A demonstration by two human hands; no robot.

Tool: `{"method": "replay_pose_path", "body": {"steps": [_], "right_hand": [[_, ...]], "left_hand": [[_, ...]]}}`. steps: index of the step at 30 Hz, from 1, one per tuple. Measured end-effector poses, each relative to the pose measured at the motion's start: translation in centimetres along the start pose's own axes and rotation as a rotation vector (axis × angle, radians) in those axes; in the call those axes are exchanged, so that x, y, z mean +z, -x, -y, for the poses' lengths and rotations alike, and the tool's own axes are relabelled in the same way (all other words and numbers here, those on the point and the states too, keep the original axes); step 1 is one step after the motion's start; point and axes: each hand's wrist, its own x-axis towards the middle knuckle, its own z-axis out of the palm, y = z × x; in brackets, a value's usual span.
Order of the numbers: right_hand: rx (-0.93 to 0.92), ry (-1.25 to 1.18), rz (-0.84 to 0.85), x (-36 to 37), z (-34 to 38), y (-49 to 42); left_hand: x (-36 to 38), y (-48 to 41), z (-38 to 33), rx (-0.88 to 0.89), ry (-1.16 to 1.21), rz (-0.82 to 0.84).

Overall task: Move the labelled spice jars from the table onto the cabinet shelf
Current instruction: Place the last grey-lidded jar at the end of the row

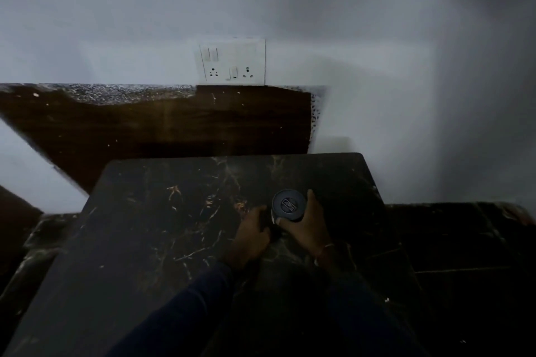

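One spice jar (288, 206) with a dark round lid stands on the dark marble table (162, 226), right of the table's middle. My right hand (307, 226) is wrapped around the jar from the right, thumb on its near side. My left hand (252, 232) rests just left of the jar, fingers curled at its lower side; whether it grips the jar is hidden in the dim light. The jar's label is not visible from above. No cabinet shelf is in sight.
A white wall stands behind the table, with a switch and socket panel (232, 62). A brown wooden board (162, 127) with a speckled stone edge leans against the wall behind the table. Dark tiled floor (464, 255) lies to the right.
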Motion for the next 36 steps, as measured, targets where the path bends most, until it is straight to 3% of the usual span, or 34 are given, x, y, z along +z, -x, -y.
{"method": "replay_pose_path", "body": {"steps": [5,8,13,16,20,23,27,31,36], "right_hand": [[-0.100,0.361,0.023,2.4,-0.8,-1.9],[-0.169,0.393,-0.033,2.5,-1.1,-2.3],[-0.112,0.165,-0.023,1.5,-0.5,-1.0],[-0.155,-0.090,0.134,-0.5,2.7,1.1],[-0.281,-0.366,0.422,-3.1,7.5,3.8],[-0.312,-0.463,0.375,-3.0,10.2,4.5],[-0.250,-0.652,0.246,-2.3,12.8,5.5],[-0.276,-0.633,0.134,-1.1,13.6,7.0],[-0.315,-0.571,0.109,0.0,14.6,8.7]], "left_hand": [[-1.3,0.1,0.4,-0.060,0.049,0.055],[-2.8,0.5,0.8,-0.081,0.068,0.046],[-5.3,1.3,0.6,-0.062,0.210,0.036],[-7.1,1.2,0.0,-0.097,0.417,0.040],[-9.0,1.6,-0.6,-0.185,1.022,0.379],[-9.3,2.7,-2.2,-0.141,1.241,0.564],[-9.8,3.6,-4.4,-0.005,1.200,0.436],[-10.9,4.1,-4.8,0.125,0.972,0.240],[-11.5,4.6,-5.0,0.271,0.729,0.050]]}}
